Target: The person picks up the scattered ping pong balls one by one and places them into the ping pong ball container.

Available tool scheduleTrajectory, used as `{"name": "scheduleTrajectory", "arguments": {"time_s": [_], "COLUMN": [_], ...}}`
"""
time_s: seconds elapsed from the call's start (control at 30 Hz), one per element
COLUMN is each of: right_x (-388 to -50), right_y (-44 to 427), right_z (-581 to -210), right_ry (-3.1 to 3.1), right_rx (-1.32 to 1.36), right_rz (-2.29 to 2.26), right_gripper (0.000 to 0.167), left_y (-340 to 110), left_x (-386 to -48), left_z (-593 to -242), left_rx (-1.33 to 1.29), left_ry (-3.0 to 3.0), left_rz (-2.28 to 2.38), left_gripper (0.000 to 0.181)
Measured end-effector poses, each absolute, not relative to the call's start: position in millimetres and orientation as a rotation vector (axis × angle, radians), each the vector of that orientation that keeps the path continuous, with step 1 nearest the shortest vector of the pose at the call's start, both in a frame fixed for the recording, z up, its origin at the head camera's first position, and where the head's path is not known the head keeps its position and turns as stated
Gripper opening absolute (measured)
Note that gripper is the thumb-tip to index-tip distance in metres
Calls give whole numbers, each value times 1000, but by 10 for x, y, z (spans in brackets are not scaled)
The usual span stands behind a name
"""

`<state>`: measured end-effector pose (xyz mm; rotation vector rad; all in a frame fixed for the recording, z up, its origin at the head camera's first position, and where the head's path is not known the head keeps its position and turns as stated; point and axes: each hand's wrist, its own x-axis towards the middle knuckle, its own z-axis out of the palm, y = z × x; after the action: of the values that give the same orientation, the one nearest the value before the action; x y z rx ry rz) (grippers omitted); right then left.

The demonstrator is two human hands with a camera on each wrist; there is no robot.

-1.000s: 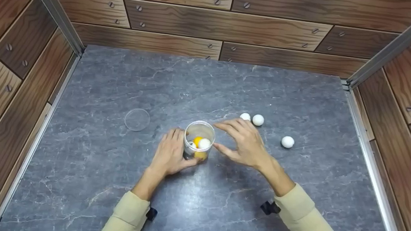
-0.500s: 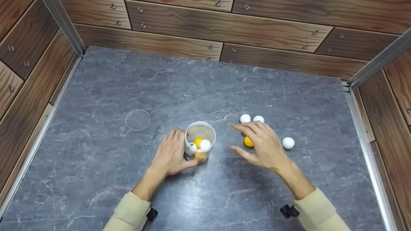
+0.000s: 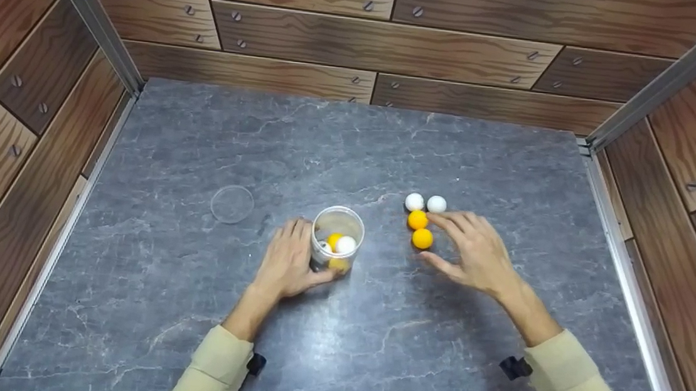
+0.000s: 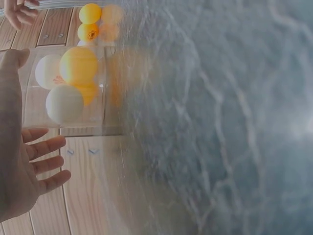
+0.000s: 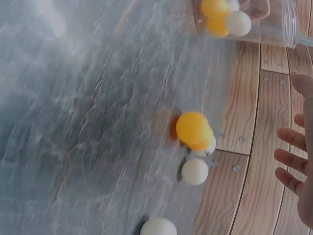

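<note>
My left hand (image 3: 287,259) holds a clear plastic jar (image 3: 346,219) upright, thumb at its front and fingers along its left side. Inside lie several table tennis balls, orange (image 4: 78,66) and white (image 4: 64,104). Over the table to the right is my right hand (image 3: 475,254), fingers spread apart and nothing in them. Just off its fingertips sit two orange balls (image 3: 422,238), with two white balls (image 3: 437,204) behind them. A further white ball (image 5: 159,227) shows at the bottom of the right wrist view; in the head view the right hand hides it.
A clear round lid (image 3: 232,204) lies flat on the grey marbled table (image 3: 253,130), left of the jar. Wood-patterned walls (image 3: 299,34) and metal rails (image 3: 630,283) border the table at the back and sides.
My right hand has drawn away from the jar to the right, uncovering the two orange balls and covering the rightmost white ball. The left hand and jar have stayed in place.
</note>
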<state>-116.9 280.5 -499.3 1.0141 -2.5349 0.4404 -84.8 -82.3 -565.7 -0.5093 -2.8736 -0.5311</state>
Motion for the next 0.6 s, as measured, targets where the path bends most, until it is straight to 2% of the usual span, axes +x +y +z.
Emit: {"name": "scheduleTrajectory", "arguments": {"time_s": [0.6], "right_x": [-1177], "right_y": [3215], "right_z": [-5107], "right_ry": [-2612], "right_rx": [812], "right_rz": [443], "right_gripper": [74], "left_y": [-826], "left_x": [-846], "left_z": [-5666], "left_rx": [-506], "left_ry": [-2855], "left_rz": [-492], "left_gripper": [100]}}
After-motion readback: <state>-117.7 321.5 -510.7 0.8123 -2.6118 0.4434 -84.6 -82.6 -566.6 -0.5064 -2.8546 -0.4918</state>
